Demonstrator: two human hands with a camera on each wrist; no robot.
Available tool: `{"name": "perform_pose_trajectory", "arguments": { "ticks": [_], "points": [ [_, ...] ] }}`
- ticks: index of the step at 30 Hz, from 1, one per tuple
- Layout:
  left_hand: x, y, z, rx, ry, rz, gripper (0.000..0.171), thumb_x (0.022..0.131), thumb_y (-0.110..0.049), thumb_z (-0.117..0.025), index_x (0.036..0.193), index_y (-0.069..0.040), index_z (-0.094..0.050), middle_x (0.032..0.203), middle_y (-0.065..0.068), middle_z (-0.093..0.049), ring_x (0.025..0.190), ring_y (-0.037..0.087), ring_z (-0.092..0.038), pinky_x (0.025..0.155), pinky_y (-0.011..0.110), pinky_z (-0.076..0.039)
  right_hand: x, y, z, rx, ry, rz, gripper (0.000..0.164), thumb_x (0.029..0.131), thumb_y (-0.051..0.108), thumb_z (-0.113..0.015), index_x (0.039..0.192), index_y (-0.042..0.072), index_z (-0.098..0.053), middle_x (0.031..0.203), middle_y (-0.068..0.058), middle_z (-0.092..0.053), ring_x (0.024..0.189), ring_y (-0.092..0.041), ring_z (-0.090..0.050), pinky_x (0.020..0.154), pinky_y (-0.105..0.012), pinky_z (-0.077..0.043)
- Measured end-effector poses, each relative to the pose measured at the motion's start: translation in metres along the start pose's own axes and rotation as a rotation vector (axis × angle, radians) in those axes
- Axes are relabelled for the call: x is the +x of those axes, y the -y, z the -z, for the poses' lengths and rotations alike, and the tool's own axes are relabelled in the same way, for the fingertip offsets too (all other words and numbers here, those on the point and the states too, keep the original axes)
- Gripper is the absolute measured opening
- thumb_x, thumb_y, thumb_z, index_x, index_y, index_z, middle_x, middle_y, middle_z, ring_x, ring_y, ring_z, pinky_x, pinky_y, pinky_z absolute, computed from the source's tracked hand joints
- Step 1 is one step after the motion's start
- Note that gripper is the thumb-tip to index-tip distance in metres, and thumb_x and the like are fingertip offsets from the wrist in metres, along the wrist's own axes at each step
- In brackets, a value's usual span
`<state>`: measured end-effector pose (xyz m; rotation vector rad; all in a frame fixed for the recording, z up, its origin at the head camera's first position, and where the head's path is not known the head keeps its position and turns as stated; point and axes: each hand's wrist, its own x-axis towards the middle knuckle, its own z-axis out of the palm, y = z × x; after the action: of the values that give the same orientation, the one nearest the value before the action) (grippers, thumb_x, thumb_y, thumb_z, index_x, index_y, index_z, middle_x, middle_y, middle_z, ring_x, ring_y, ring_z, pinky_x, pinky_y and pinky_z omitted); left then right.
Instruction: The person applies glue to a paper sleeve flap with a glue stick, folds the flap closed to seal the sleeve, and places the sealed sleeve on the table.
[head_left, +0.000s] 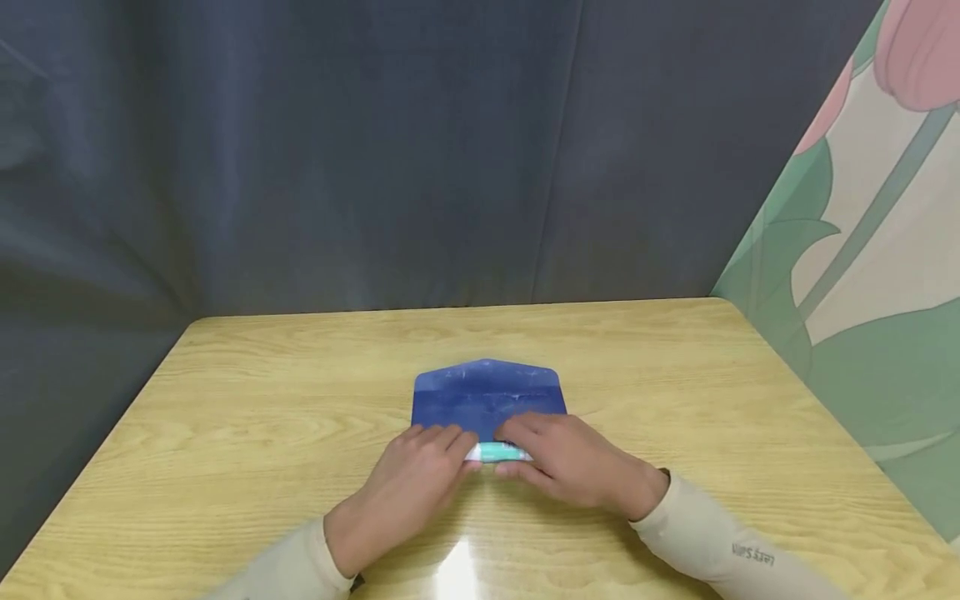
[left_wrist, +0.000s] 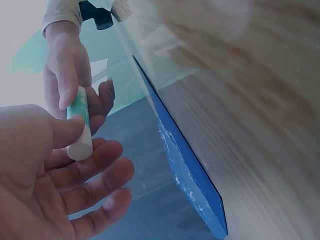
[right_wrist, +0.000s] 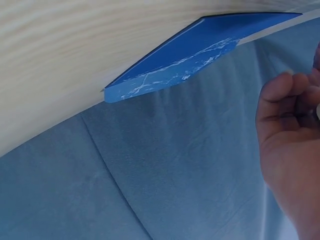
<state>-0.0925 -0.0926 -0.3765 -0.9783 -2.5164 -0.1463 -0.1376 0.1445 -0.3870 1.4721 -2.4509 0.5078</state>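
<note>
Both hands grip a white and teal glue stick (head_left: 497, 452), held level above the table's near middle. My left hand (head_left: 420, 468) pinches the white end (left_wrist: 80, 149) between thumb and fingers. The teal part sits in the curled fingers of my right hand (head_left: 573, 460). Just beyond the hands lies a blue envelope (head_left: 480, 408) with its pointed flap (head_left: 487, 377) spread away from me. White smears mark the flap in both wrist views. The hands overlap the envelope's near part in the head view. In the right wrist view, the glue stick is mostly cut off beside the right hand (right_wrist: 287, 150).
The light wooden table (head_left: 262, 400) extends around the envelope. A dark curtain (head_left: 375, 167) hangs along its far and left sides. On the right stands a wall panel with a flower print (head_left: 862, 333). Pale sleeves (head_left: 720, 533) cover both forearms.
</note>
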Motion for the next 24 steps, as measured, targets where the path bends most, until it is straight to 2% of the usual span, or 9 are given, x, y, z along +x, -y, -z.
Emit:
{"name": "perform_pose_trajectory", "arguments": {
  "ticks": [4,8,15,20,24],
  "points": [
    [-0.0007,-0.0009,0.0007,-0.031,0.015,0.008,0.022,0.094,-0.03,-0.068,0.107,-0.012,-0.065,0.08,-0.007,-0.06,0.063,0.006,-0.052,0.054,0.017,-0.034,0.0009,0.0013,-0.0025,-0.01,-0.015,0.022,0.018,0.101,0.038,-0.056,0.105,0.021,-0.058,0.086,0.016,-0.056,0.074,0.003,-0.049,0.066,-0.014,-0.046],
    [0.0024,0.0009,0.0027,-0.074,0.019,0.011,0.025,0.096,-0.028,-0.066,0.114,-0.01,-0.065,0.084,-0.006,-0.058,0.066,0.006,-0.049,0.056,0.017,-0.039,0.0046,-0.0003,-0.0003,-0.013,-0.019,0.013,0.016,0.102,0.037,-0.056,0.102,0.021,-0.057,0.082,0.017,-0.054,0.071,0.003,-0.046,0.064,-0.014,-0.043],
    [0.0043,0.0024,0.0051,-0.129,0.024,0.005,0.016,0.096,-0.03,-0.065,0.096,-0.014,-0.062,0.076,-0.008,-0.051,0.062,0.004,-0.039,0.054,0.016,-0.034,0.0068,-0.001,0.002,-0.015,-0.021,0.02,0.016,0.102,0.037,-0.054,0.097,0.022,-0.056,0.079,0.017,-0.05,0.068,0.002,-0.043,0.062,-0.015,-0.042],
    [-0.0017,0.0016,0.0033,-0.121,0.014,0.002,0.022,0.096,-0.034,-0.064,0.084,-0.017,-0.056,0.068,-0.01,-0.046,0.056,0.002,-0.033,0.051,0.016,-0.029,0.0033,0.0032,-0.0007,-0.018,-0.051,0.062,0.018,0.102,0.034,-0.056,0.091,0.021,-0.053,0.069,0.017,-0.043,0.061,0.003,-0.037,0.058,-0.013,-0.036],
    [-0.0044,-0.0008,0.0032,-0.142,0.017,0.008,0.023,0.098,-0.034,-0.062,0.083,-0.016,-0.056,0.066,-0.011,-0.043,0.055,0.001,-0.031,0.051,0.015,-0.026,0.0014,0.0066,-0.0013,-0.037,-0.069,0.067,0.02,0.102,0.034,-0.056,0.088,0.021,-0.051,0.065,0.018,-0.038,0.057,0.003,-0.033,0.054,-0.012,-0.031]
  ]
}}
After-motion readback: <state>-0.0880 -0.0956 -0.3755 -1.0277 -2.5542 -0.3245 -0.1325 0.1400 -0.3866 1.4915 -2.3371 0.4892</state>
